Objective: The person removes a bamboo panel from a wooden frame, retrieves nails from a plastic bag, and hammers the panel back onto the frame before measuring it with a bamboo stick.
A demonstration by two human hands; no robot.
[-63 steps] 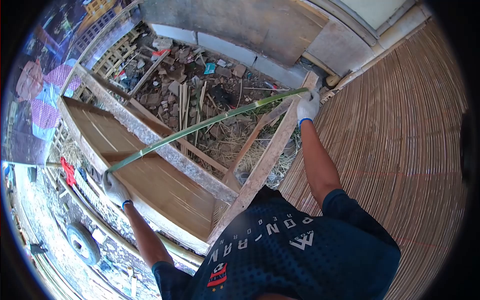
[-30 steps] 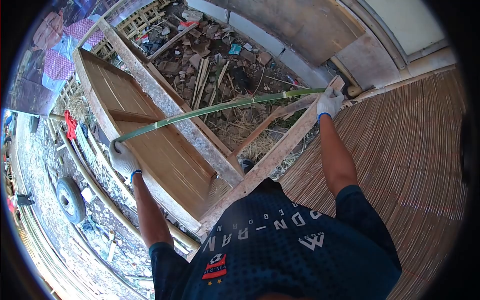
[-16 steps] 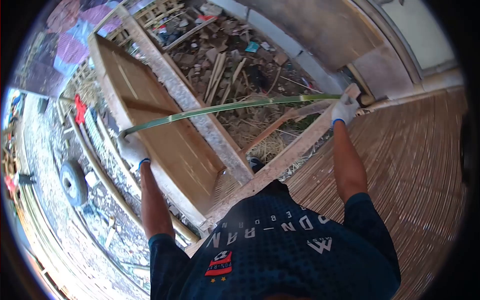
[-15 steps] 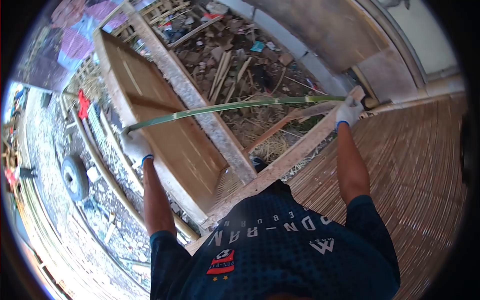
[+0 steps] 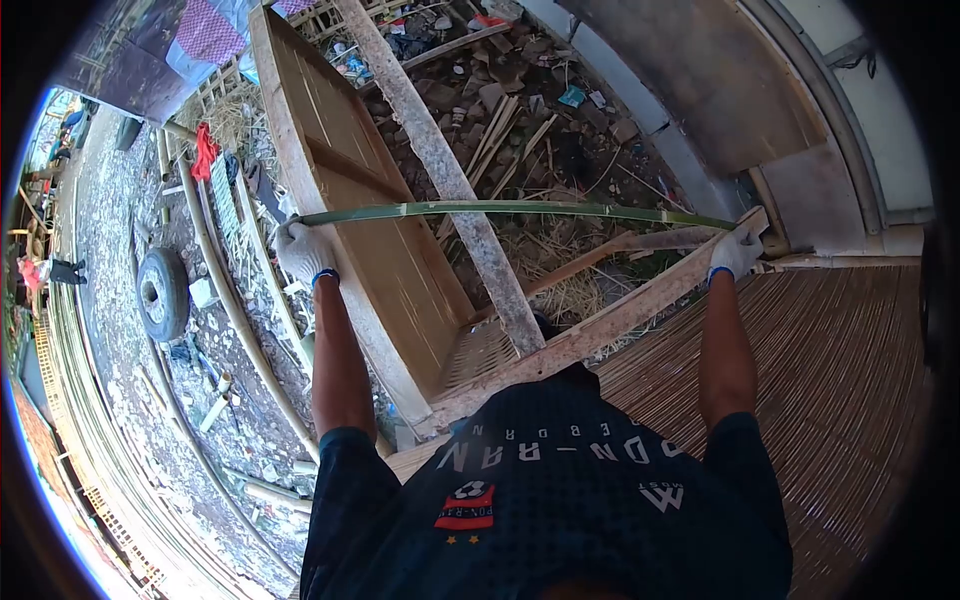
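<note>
A long green bamboo strip (image 5: 520, 207) stretches between my two gloved hands, lying across a wooden frame. My left hand (image 5: 306, 250), in a white glove, closes on the strip's left end at the outer edge of the frame's panelled side (image 5: 390, 285). At the far right, my right hand (image 5: 735, 250) grips the other end, right at the tip of the front wooden beam (image 5: 620, 312). A rough middle beam (image 5: 440, 150) runs under the strip. The strip bows slightly upward in this view.
Rubble and loose wood sticks (image 5: 505, 130) lie on the ground beyond the frame. To the right is a slatted bamboo surface (image 5: 800, 370), with a wall panel (image 5: 700, 80) behind it. On the left are an old tyre (image 5: 163, 294), long bamboo poles (image 5: 235, 310) and a red cloth (image 5: 205, 152).
The camera view has shifted, so the frame and both hands appear farther right and lower. The bamboo strip lies more level in the picture, still held at both ends.
</note>
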